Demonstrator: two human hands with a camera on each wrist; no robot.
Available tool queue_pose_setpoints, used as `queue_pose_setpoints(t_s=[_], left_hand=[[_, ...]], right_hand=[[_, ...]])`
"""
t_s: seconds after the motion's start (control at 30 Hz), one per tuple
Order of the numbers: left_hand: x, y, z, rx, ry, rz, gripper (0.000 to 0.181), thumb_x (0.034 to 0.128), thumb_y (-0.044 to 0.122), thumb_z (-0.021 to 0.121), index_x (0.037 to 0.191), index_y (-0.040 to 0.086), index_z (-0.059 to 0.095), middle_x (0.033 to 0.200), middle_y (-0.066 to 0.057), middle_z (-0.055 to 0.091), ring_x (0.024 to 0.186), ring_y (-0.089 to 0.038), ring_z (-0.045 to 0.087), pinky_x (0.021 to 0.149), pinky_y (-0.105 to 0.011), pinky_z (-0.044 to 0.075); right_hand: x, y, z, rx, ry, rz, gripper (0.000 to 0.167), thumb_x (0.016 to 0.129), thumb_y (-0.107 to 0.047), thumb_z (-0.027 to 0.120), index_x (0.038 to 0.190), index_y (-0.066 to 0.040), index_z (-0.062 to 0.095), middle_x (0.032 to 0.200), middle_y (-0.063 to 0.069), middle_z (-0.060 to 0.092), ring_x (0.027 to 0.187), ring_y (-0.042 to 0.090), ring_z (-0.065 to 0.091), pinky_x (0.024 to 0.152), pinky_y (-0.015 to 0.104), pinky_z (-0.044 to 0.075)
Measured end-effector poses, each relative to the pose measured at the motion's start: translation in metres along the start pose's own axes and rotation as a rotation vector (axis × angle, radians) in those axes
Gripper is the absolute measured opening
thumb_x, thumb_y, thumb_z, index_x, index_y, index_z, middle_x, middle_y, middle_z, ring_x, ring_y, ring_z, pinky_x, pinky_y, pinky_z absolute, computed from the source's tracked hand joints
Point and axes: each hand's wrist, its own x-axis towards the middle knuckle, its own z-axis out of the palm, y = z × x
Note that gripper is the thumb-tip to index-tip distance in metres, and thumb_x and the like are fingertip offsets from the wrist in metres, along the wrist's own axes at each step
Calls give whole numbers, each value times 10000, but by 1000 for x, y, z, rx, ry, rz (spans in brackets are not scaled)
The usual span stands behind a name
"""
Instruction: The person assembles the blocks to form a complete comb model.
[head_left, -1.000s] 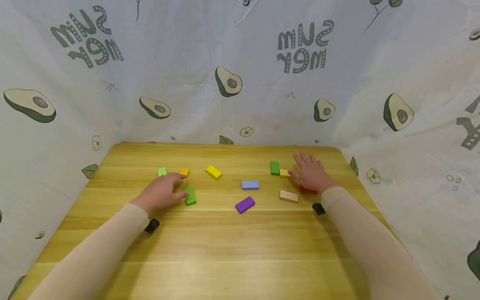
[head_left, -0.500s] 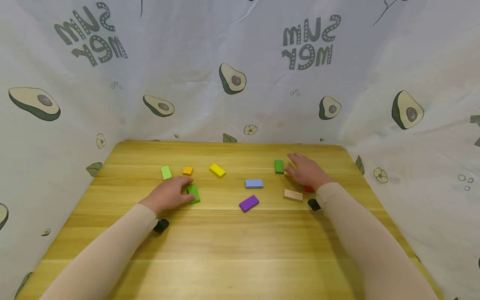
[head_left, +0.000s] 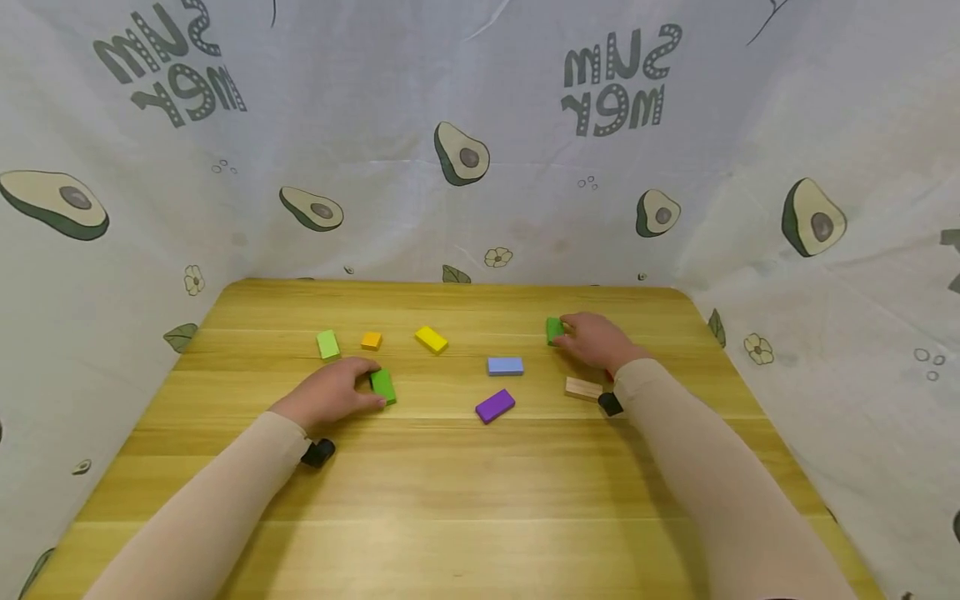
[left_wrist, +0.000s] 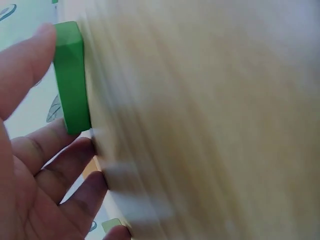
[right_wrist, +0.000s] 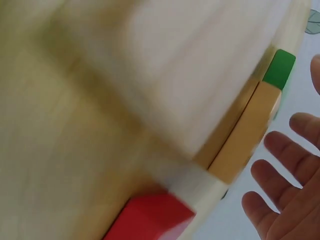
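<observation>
In the head view my left hand [head_left: 327, 392] pinches a green wooden block [head_left: 383, 386] lying on the table at left. The left wrist view has the thumb at one end of that green block [left_wrist: 72, 77] and the index finger at the other. My right hand [head_left: 597, 340], fingers slightly bent, hovers beside a darker green block [head_left: 554, 331] at the back right. Below it, the right wrist view reveals an orange block [right_wrist: 245, 130], hidden by the hand in the head view, and a red block [right_wrist: 150, 217], mostly hidden there too. No block sits in the right fingers.
On the wooden table [head_left: 450, 500] lie a light green block [head_left: 327, 345], a small orange block [head_left: 371, 341], a yellow one [head_left: 431, 340], a blue one [head_left: 506, 367], a purple one [head_left: 495, 406] and a plain wood one [head_left: 582, 389]. A printed curtain [head_left: 375, 125] hangs behind.
My left hand has moved down and round the green block, uncovering the light green one. The right hand has moved left toward the darker green block, its spread fingers drawing together.
</observation>
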Motion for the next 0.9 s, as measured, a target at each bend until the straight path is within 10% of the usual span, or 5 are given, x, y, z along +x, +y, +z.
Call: queue_pose_setpoints(t_s=[0.23, 0.9], left_hand=[[0, 2, 1, -12, -7, -21, 707, 961, 429, 766, 1516, 51, 544, 1570, -192, 535, 1492, -422, 454, 1226, -591, 362], [0, 4, 1, -78, -16, -63, 697, 960, 405, 776, 1520, 65, 539, 1590, -192, 512, 1505, -424, 434, 1231, -601, 350]], right_hand=[[14, -4, 6, 28, 19, 33, 641, 1038, -385, 662, 1474, 66, 530, 1207, 209, 682, 981, 294, 585, 903, 467, 520], [28, -2, 11, 87, -16, 103, 664, 1006, -271, 611, 1566, 38, 434, 1476, 286, 568, 1190, 404, 589, 1043, 581, 471]])
